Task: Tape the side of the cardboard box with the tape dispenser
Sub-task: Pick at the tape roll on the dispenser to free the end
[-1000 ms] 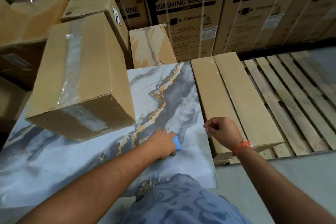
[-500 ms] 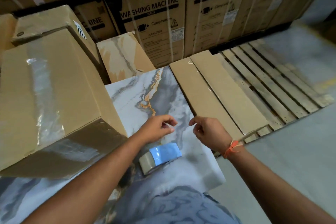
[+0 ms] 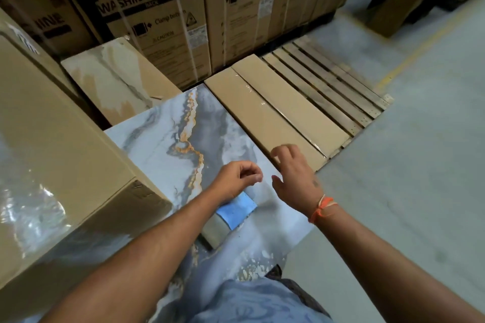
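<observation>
A large cardboard box [image 3: 60, 144] with clear tape along its top and near side lies at the left on a marbled slab [image 3: 168, 136]. The tape dispenser [image 3: 231, 214], blue on top with a tan roll, lies on the slab below my hands, partly hidden by my left forearm. My left hand [image 3: 237, 178] hovers just above it with fingers curled, pinched together, holding nothing I can make out. My right hand [image 3: 294, 173], with an orange wrist band, is open with fingers spread, close to the right of the left hand.
Two flat long cartons [image 3: 278, 115] lie on a wooden pallet [image 3: 333, 81] right of the slab. Tall washing machine boxes [image 3: 168, 16] stand behind. A tan marbled tile [image 3: 112, 78] leans at the back. Grey concrete floor [image 3: 406, 165] spreads to the right.
My left hand let go of the tape dispenser and lifted off it. The right hand opened its fingers. My view swung to the right, pushing the large box toward the left edge.
</observation>
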The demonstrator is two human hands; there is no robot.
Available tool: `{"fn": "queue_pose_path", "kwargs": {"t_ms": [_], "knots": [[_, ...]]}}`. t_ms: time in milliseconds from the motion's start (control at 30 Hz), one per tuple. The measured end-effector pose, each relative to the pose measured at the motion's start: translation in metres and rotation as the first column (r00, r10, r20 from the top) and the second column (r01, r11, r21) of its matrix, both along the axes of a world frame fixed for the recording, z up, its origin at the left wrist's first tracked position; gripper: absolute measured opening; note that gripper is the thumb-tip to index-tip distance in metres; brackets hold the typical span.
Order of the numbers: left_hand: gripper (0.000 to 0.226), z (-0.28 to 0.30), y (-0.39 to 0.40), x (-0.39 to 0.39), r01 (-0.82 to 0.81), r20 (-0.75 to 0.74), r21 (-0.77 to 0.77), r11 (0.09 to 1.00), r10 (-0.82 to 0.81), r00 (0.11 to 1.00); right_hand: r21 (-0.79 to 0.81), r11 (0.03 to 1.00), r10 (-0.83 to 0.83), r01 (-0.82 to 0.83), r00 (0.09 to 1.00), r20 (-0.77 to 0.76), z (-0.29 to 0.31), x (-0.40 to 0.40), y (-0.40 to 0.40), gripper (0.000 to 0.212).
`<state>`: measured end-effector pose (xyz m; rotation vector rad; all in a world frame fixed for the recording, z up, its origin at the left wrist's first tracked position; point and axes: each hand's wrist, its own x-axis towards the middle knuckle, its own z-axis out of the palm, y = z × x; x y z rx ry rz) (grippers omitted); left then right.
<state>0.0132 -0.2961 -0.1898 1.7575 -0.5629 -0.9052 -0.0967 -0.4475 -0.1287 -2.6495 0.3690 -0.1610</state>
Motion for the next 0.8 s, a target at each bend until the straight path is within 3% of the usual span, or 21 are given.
{"fn": "queue_pose_path", "kwargs": {"t_ms": [67, 200, 333, 433, 600, 800], "knots": [[0.008, 0.000, 0.001, 0.002, -0.017, 0.001, -0.002, 1.000, 0.017, 1.000, 0.037, 0.989, -0.145, 0.143, 0.988, 0.058, -0.007, -0.011, 0.002, 0.043], [0.013, 0.002, -0.001, 0.005, 0.007, 0.007, 0.015, 1.000, -0.007, 1.000, 0.342, 0.865, -0.398, 0.367, 0.917, 0.021, -0.022, -0.033, 0.023, 0.031], [0.016, 0.004, 0.001, 0.008, 0.054, 0.021, 0.042, 0.998, -0.055, 0.998, 0.579, 0.664, -0.560, 0.474, 0.828, -0.035, -0.036, -0.035, 0.046, 0.027], [0.016, 0.006, 0.006, 0.008, 0.048, 0.045, 0.061, 0.997, -0.051, 0.998, 0.665, 0.562, -0.610, 0.491, 0.789, -0.067, -0.041, -0.031, 0.058, 0.024], [0.018, 0.009, 0.010, 0.011, 0.037, 0.065, 0.144, 0.989, -0.047, 0.997, 0.674, 0.536, -0.658, 0.508, 0.752, -0.043, -0.040, -0.030, 0.067, 0.025], [0.022, 0.015, 0.012, 0.009, 0.037, 0.081, 0.204, 0.978, -0.054, 0.995, 0.617, 0.621, -0.626, 0.484, 0.779, 0.019, -0.034, -0.038, 0.073, 0.039]]}}
